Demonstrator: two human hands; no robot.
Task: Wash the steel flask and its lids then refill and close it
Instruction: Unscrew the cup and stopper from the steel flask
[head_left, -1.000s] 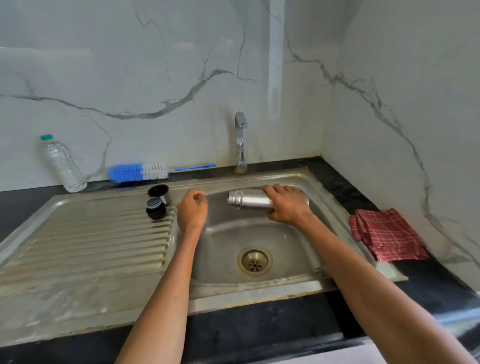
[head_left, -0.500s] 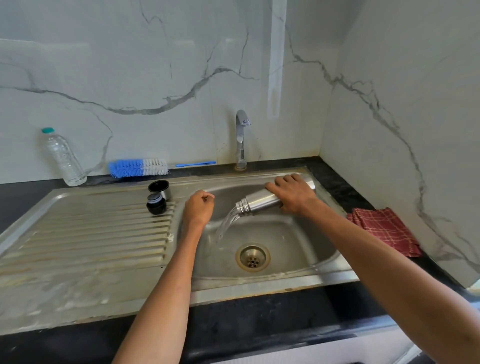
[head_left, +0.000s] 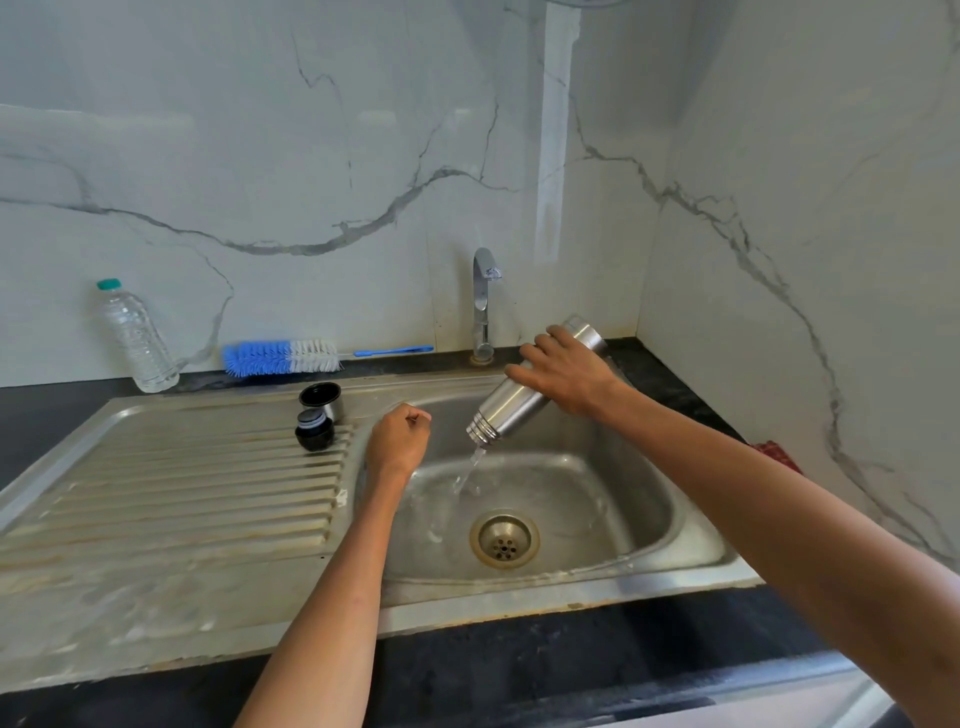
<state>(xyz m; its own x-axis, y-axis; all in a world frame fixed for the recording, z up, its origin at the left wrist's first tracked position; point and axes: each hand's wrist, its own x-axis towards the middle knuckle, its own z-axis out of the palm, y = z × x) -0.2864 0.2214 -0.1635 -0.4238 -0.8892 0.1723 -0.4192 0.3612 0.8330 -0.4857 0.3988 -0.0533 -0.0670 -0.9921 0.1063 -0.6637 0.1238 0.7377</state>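
My right hand (head_left: 566, 376) grips the steel flask (head_left: 506, 402) around its body and holds it tilted, mouth down to the left, above the sink basin (head_left: 644, 499). A thin stream of water (head_left: 467, 470) runs from its mouth into the basin. My left hand (head_left: 399, 441) is a closed fist with nothing in it, resting at the basin's left rim. Two lids stand on the draining board: a steel cup lid (head_left: 322, 399) with a dark inside, and a black stopper lid (head_left: 314, 430) just in front of it.
A chrome tap (head_left: 483, 306) stands behind the basin. A blue and white bottle brush (head_left: 283, 357) lies on the counter at the back, a clear plastic bottle (head_left: 136, 338) left of it. A red checked cloth (head_left: 774, 452) peeks out behind my right arm. The ribbed draining board (head_left: 171, 499) fills the left.
My right hand has lifted the flask from lying level to steeply tilted mouth-down, and water now pours out. The left fist has stayed by the basin's rim.
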